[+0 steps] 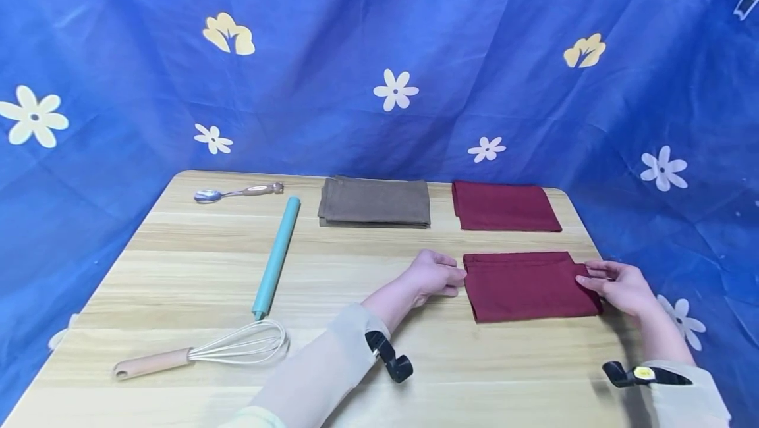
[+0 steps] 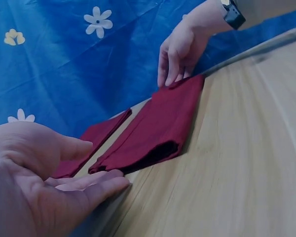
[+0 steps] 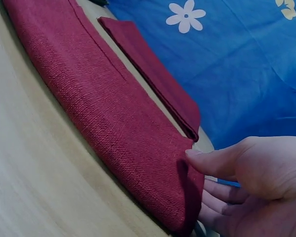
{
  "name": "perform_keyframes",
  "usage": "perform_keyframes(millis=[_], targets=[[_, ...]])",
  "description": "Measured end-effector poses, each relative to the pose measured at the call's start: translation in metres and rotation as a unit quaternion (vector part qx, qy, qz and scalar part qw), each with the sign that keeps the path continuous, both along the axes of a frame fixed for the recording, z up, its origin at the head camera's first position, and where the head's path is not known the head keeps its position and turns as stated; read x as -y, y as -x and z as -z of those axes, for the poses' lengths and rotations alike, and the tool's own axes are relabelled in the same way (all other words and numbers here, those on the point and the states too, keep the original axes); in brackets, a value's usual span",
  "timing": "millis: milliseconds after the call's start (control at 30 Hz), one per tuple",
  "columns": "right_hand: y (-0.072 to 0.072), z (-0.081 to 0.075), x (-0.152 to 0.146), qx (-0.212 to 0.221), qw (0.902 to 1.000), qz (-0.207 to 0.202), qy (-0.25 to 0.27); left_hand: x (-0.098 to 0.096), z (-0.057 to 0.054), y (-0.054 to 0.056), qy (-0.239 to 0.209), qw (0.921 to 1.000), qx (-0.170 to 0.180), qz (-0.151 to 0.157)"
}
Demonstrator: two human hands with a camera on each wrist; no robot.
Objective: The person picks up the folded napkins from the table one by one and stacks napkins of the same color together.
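A folded dark red cloth [image 1: 528, 290] lies on the table between my two hands. At its left edge is my left hand [image 1: 435, 276], fingers extended, the fingertips by the fold; the left wrist view shows the thumb held apart from the fingers [image 2: 96, 190]. On the opposite side, my right hand [image 1: 619, 286] touches the cloth's right edge. Its thumb [image 3: 212, 160] rests at the cloth's border, with the other fingers lower, alongside the edge. Behind lies a second folded dark red cloth [image 1: 504, 206], also visible in the right wrist view.
A folded grey-brown cloth [image 1: 375, 203] lies at the table's back middle. Left of it are a spoon [image 1: 237, 192], a teal rolling pin [image 1: 277, 257] and a whisk [image 1: 201, 352]. A blue flowered curtain [image 1: 308, 85] hangs behind the wooden table [image 1: 196, 270] and along its sides.
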State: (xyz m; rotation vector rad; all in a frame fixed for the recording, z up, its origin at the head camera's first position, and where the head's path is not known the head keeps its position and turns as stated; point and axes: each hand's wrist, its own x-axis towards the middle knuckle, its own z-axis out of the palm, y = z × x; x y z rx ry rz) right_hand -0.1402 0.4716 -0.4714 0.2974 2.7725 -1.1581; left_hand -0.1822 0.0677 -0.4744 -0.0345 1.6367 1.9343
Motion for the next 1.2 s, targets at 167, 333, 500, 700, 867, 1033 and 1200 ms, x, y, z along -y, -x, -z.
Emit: perform_keyframes(millis=[167,333,500,700,867,1033,1200], targets=[[0.001,0.003,0.001,0.015,0.9998,0.011,-0.001,-0.008,0.001,0.000,-0.010,0.9997,0.020,-0.012],[0.001,0.006,0.001,0.033,0.9982,0.018,0.048,-0.014,0.004,0.000,-0.031,0.9984,0.043,-0.019],[0.002,0.007,0.002,0.044,0.9946,0.014,0.093,-0.020,0.004,0.001,-0.032,0.9988,0.037,0.001],[0.003,0.004,0.007,0.056,0.9944,-0.010,0.089,-0.027,0.003,-0.002,0.015,0.9996,-0.013,0.018],[0.001,-0.001,0.007,0.057,0.9947,-0.020,0.083,-0.030,0.003,-0.006,0.065,0.9932,-0.093,0.029],[0.002,-0.007,0.008,0.058,0.9860,-0.032,0.153,-0.034,0.003,-0.009,0.091,0.9841,-0.150,0.025],[0.003,-0.011,0.012,0.057,0.9830,-0.047,0.168,-0.034,0.002,-0.011,0.090,0.9874,-0.128,0.025]])
